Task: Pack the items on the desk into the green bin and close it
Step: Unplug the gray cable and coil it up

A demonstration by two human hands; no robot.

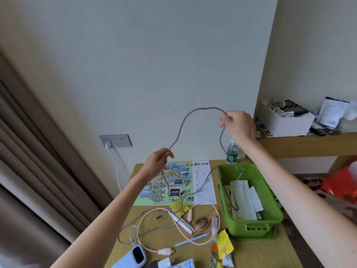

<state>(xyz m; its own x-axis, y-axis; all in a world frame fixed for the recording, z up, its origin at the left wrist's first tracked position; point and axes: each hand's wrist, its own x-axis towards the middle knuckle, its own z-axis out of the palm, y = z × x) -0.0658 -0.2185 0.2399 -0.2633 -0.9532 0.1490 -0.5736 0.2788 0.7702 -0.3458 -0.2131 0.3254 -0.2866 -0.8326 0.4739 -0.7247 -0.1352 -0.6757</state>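
Listener: Cable first, please. Where is it, and what has hold of it?

Operator: I see a grey braided cable (204, 108) lifted above the desk (260, 252), strung between both hands. The left hand (158, 161) pinches it lower and to the left, with the fingers curled round it. The right hand (239, 126) pinches it higher and to the right, thumb against fingertips. Between the hands the cable arches upward in a hump.

Listener: And the bin?

Operator: The green bin (255, 227) sits open on the right side of the desk, almost directly below the right hand. From that hand the cable hangs down in a loose, wavy, near-vertical line. Its tail lies inside the bin on some white papers (243, 198). From the left hand the other run drops toward the desk over a printed map (173, 182), and I cannot follow where it ends among the other cables. I judge the right hand to be the nearer one for feeding the slack down into the bin, with the left bringing its end across to the right.

Listener: What is around it?

Operator: The desk is pale wood. Nearer to me lie a pink cable (165, 251), a hairbrush (201, 222), a pen (193, 238) and a blue power bank (133, 256). A green piece under the bin may be its lid, but I cannot tell. Behind is a plain wall with a wall socket (116, 141). A curtain (29, 151) hangs at the left and a shelf (299, 144) stands at the right.
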